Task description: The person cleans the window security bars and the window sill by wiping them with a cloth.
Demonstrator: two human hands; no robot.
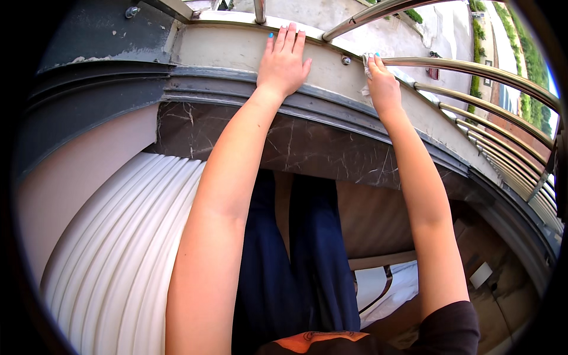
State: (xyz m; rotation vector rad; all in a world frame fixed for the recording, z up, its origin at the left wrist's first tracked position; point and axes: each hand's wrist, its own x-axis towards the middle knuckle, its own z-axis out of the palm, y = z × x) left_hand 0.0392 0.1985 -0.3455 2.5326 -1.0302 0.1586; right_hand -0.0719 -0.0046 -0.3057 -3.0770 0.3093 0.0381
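Note:
My left hand (284, 62) rests palm down on the pale outer window ledge (213, 46), its fingers spread a little and reaching to the ledge's far edge. Nothing shows under it. Farther right, my right hand (382, 86) grips a crumpled whitish cloth or tissue (366, 73) at the ledge, beside the end of a metal railing bar (443, 65). The cloth hangs from the left side of my fingers. Between my hands a bolt with a nut (346, 60) stands up from the ledge. The grey window track (324, 98) runs along the near side, below both hands.
A dark marbled stone sill (328, 146) lies inside the track. White ribbed radiator-like or curtain-like folds (120, 248) fill the lower left. Metal bars (368, 17) close off the outside, with paved ground far below. A white crumpled item (399, 288) lies low at the right.

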